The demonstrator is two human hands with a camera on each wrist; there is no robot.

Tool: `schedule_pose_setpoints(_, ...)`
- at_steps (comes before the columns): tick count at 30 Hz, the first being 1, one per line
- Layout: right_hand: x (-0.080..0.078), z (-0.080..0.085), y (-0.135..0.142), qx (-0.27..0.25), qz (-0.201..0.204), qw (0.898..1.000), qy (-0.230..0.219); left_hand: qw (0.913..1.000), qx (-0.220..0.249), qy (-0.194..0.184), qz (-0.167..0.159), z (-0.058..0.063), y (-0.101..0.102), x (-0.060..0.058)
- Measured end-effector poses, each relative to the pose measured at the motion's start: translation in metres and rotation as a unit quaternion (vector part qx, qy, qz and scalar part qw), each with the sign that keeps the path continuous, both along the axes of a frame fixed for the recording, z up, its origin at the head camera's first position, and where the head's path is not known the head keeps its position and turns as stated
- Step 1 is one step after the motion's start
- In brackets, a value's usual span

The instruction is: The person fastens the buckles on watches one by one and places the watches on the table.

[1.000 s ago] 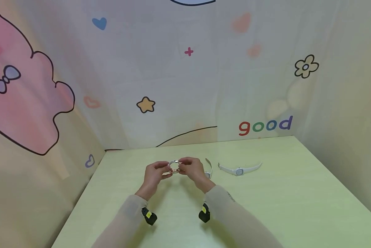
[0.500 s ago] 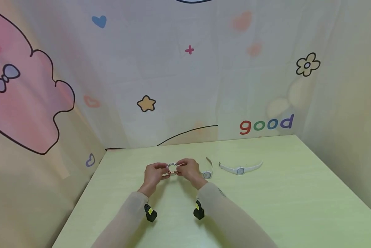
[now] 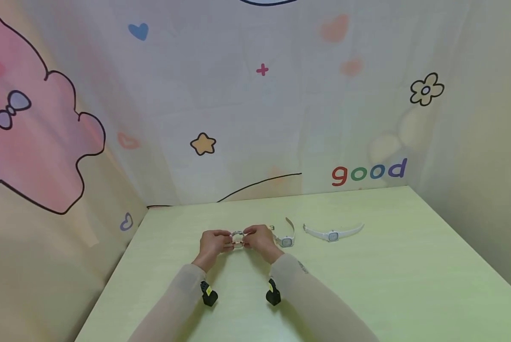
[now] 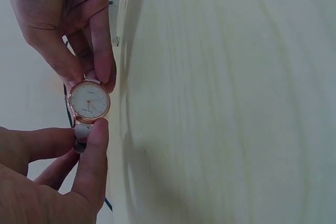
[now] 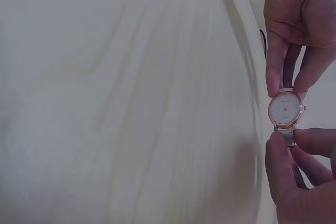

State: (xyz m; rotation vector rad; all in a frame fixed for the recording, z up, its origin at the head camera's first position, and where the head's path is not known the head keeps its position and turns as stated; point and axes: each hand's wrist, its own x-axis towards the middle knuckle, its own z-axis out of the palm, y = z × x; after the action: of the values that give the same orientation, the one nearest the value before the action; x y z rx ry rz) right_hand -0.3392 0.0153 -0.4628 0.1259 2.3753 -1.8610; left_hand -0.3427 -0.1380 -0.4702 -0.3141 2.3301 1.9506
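A wristwatch [image 4: 90, 100] with a round white dial, a rose-gold rim and a pale strap is held between both hands. My left hand [image 3: 213, 244] pinches its strap on one side. On the other side my right hand [image 3: 259, 240] pinches the strap close to the case. In the right wrist view the dial of the wristwatch [image 5: 285, 109] faces the camera, with the fingers of the left hand [image 5: 302, 19] above it and those of the right hand [image 5: 294, 177] below. Fingers hide most of the strap.
Just right of the right hand lies a white watch [image 3: 287, 242] with a squarish face and curved strap. Farther right, a second white watch [image 3: 333, 235] is stretched out flat. All lie on a pale yellow-green table [image 3: 388, 266], with a printed curtain [image 3: 238, 104] behind.
Both hands have lowered slightly toward the table with the wristwatch, and the right hand has shifted a little left. More of the nearer white watch shows now.
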Motion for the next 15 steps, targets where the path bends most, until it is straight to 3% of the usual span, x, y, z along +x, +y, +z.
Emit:
schedule_pose_setpoints(8,0.000,-0.007,-0.004,0.024,-0.015,1.000,-0.004,0.9992,-0.034,-0.018,0.010,-0.005,-0.001,-0.001)
schedule_pose_setpoints(15,-0.003,-0.011,-0.005,0.101,-0.018,0.995,0.017,0.9984,-0.055,-0.014,0.005,-0.010,-0.003,-0.004)
